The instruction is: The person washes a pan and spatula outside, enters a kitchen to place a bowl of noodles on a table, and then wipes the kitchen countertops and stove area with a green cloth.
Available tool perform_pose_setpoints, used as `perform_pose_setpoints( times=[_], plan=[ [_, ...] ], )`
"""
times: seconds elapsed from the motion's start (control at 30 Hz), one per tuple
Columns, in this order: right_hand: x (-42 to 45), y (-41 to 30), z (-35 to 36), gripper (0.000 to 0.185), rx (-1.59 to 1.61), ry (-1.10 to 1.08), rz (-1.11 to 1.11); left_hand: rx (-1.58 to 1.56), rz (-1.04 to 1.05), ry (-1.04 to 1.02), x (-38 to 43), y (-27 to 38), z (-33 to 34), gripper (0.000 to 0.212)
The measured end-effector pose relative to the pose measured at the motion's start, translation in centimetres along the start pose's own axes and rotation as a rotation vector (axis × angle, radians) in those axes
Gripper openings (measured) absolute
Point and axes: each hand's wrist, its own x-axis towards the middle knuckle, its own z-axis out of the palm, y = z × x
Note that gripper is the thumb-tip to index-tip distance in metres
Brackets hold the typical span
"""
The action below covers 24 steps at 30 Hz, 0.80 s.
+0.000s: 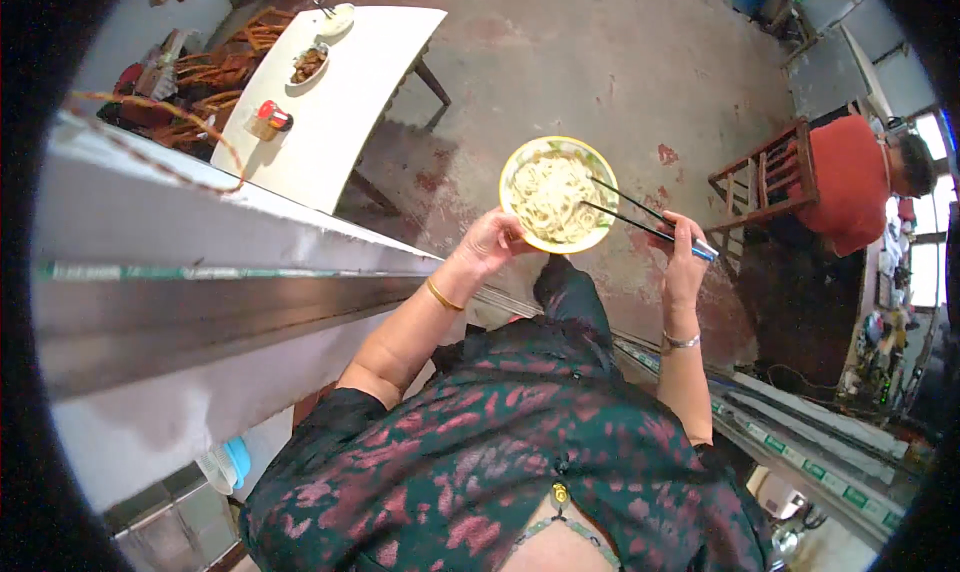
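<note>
My left hand (495, 240) grips the rim and underside of a round bowl (514, 225) with a yellow edge, held out in front of my body. Noodles in pale broth (556, 197) fill the bowl. In my right hand (684, 248) is a pair of black chopsticks (634, 221) with silvery ends; their tips reach over the bowl's right side and touch the noodles. The bowl's underside and part of my left fingers are hidden.
A white table (337, 99) at the upper left bears a dish of brown food (308, 65), another bowl (337, 20) and a red-lidded jar (271, 116). A doorway wall (225, 234) runs close on the left. At the right, a person (847, 182) sits on a wooden chair (772, 174).
</note>
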Motion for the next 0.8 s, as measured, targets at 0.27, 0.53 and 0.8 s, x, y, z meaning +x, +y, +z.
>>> perform_pose_setpoints(
  times=[0.27,0.53,0.8],
  plan=[
    [7.9,2.5,4.3,0.027,0.06,-0.175,0.076,-0.002,0.003,0.085,5.5,3.5,-0.2,0.042],
    [17.5,1.5,4.6,0.029,0.298,-0.173,0.432,-0.034,0.042,0.148,9.8,8.6,3.7,0.036],
    [22.9,-1.3,4.5,0.03,0.301,-0.209,0.452,-0.032,-0.017,0.157,13.2,11.1,6.3,0.034]
  ],
)
